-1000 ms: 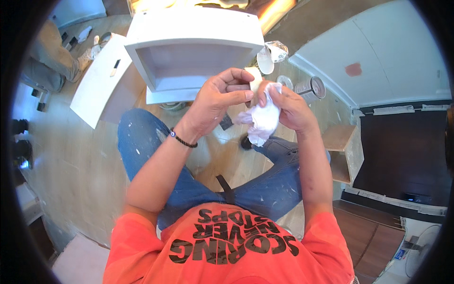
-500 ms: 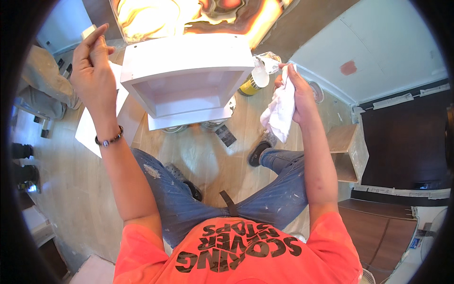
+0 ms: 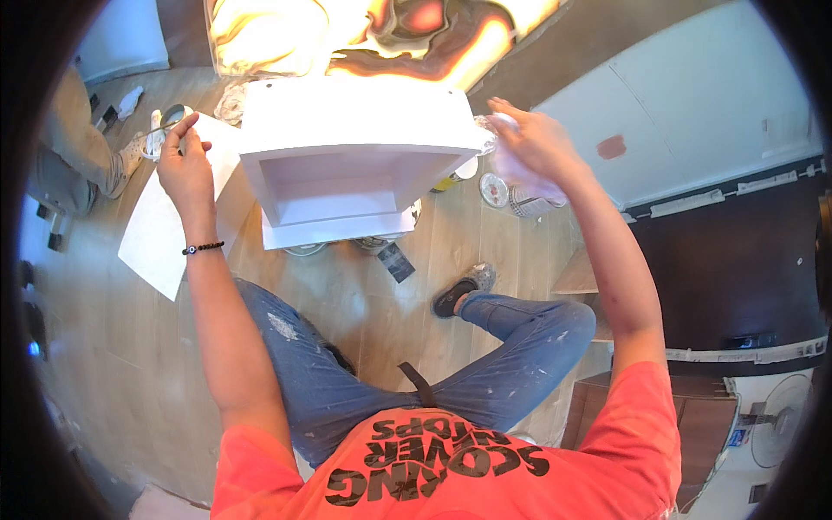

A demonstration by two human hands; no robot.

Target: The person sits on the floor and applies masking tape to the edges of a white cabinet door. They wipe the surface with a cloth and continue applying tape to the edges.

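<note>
Here, by the top edge of a flat white board [image 3: 152, 238], our left hand [image 3: 187, 169] has bent fingers; we cannot tell if they grip anything. Next, we see a smooth white box [image 3: 347, 113], open in front. Past its right edge, our right hand [image 3: 539, 140] grasps a soft white cloth [image 3: 517, 171].

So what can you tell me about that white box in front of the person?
The white box looks like painted wood or board, with a smooth top, a bowed front edge and small dark spots near its far corners. Its open side faces the camera, showing pale inner walls. A white board juts out below it, with round containers partly showing underneath. The left hand is apart from it; the right hand is by its right side, but contact is unclear.
</note>
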